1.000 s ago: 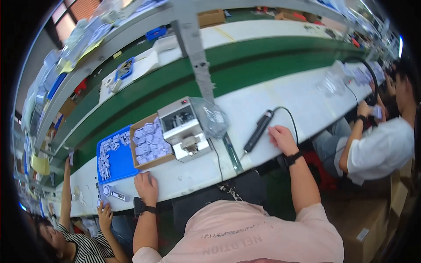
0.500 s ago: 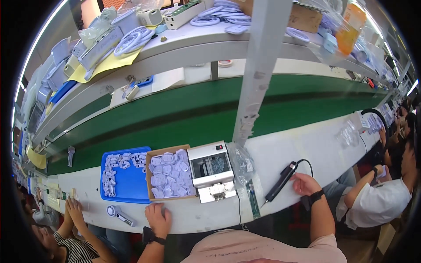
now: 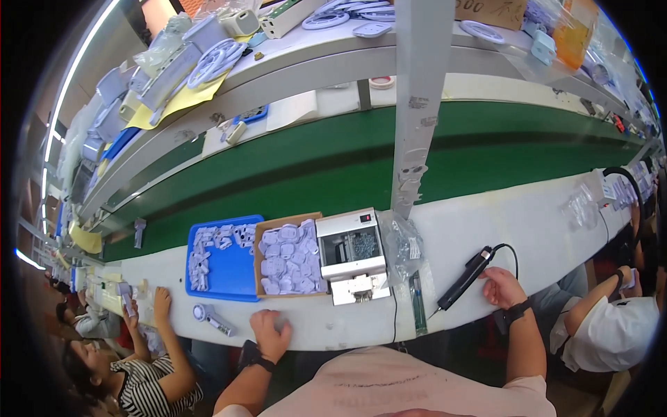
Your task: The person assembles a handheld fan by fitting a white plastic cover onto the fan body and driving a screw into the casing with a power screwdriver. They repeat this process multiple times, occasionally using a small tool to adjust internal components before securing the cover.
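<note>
"Starting at the left, I have a lavender handheld gadget point(image 3: 212, 319) with a round head, lying on the desk point(image 3: 361, 326) on the near side of the blue tray point(image 3: 233, 274)."

"And your left hand point(image 3: 269, 335)?"

"Right of that gadget, near the desk's front edge, back upward. My fingers are loosely bent; the palm is hidden, so I cannot tell whether anything is under it."

"What comes between your hands?"

"First the cardboard box point(image 3: 258, 270) of lavender plastic parts point(image 3: 288, 257), against the tray, then the silver screw feeder point(image 3: 351, 254), then a clear plastic bag point(image 3: 403, 250). After those, the black electric screwdriver point(image 3: 464, 281)."

"How does the screwdriver lie?"

"Aslant on the desk: bit toward me and leftward, corded end away and rightward."

"Which hand is nearer?"

"My right hand point(image 3: 503, 286), by far. It is just beside the corded end, so the screwdriver's body runs off to its left. My fingers are half curled, fairly narrow, not wrapped around the handle. Whether the fingertips touch it, or the palm holds something, I cannot tell."
</note>
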`<state>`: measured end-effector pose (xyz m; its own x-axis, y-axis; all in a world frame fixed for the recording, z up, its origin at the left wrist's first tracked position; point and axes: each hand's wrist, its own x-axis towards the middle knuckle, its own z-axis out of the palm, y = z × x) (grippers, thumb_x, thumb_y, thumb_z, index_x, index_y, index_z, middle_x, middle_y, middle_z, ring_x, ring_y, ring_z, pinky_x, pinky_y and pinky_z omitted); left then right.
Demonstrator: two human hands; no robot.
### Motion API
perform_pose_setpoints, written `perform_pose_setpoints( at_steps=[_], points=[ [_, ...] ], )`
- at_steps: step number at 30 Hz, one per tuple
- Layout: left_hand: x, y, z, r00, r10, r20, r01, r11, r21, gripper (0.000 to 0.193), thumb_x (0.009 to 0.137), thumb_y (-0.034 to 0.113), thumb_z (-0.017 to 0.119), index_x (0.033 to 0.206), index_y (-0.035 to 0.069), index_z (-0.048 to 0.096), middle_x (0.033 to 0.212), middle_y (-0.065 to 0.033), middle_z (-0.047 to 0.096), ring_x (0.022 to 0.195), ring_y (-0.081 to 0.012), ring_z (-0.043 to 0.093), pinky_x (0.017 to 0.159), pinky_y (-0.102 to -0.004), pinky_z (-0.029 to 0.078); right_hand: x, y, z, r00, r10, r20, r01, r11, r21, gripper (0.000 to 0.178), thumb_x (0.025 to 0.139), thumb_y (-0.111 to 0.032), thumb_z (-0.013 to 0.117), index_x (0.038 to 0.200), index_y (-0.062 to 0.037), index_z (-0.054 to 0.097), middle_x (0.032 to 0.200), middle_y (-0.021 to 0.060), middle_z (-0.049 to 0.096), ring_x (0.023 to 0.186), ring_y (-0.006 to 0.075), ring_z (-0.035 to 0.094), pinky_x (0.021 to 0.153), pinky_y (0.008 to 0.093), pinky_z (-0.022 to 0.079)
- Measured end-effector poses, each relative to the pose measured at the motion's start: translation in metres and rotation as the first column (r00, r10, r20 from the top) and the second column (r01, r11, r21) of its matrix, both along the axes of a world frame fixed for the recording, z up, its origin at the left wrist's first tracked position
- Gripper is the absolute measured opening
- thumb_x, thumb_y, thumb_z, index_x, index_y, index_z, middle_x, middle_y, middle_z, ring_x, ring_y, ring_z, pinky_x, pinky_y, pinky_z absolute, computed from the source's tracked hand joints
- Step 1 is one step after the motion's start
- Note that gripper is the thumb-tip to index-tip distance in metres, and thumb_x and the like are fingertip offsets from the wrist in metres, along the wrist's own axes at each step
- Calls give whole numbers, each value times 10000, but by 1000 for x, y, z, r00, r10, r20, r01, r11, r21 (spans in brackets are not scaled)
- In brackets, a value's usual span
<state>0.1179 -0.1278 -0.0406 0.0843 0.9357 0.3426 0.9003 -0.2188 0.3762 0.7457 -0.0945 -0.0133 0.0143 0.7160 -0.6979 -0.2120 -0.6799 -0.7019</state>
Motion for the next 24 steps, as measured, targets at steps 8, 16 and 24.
perform_pose_setpoints(
  at_steps=[8, 16, 24],
  points=[
    [-3, -132, 14, 872, -436, 222, 467, 607, -643, 234, 892, 275, 742, 1039, 93, 730, 1023, -116, 690, 937, -356, 685, 830, -446, 549, -10, -6, 6, 999, -23, 37, 20, 996, 84, 285, 1050, -309, 602, 1084, -35, 675, 646, 83, 651, 449, 143, 539, 407, 267, 369],
    [24, -99, -4, 861, -452, 233, 490, 616, -616, 272, 926, 286, 668, 1131, 117, 726, 1038, -108, 680, 994, -345, 665, 856, -440, 533, -22, -13, -3, 982, -32, 187, -3, 983, 182, 254, 1065, -304, 605, 1081, -58, 666, 664, 47, 658, 443, 103, 533, 396, 246, 356],
    [47, -96, -28, 837, -518, 177, 525, 668, -527, 301, 938, 254, 633, 1199, 119, 697, 1091, -104, 656, 1057, -327, 609, 915, -446, 471, -28, -17, -4, 960, -27, 279, -52, 962, 270, 244, 1001, -266, 697, 1082, -37, 674, 721, 64, 670, 498, 113, 553, 457, 253, 398]
  ],
)
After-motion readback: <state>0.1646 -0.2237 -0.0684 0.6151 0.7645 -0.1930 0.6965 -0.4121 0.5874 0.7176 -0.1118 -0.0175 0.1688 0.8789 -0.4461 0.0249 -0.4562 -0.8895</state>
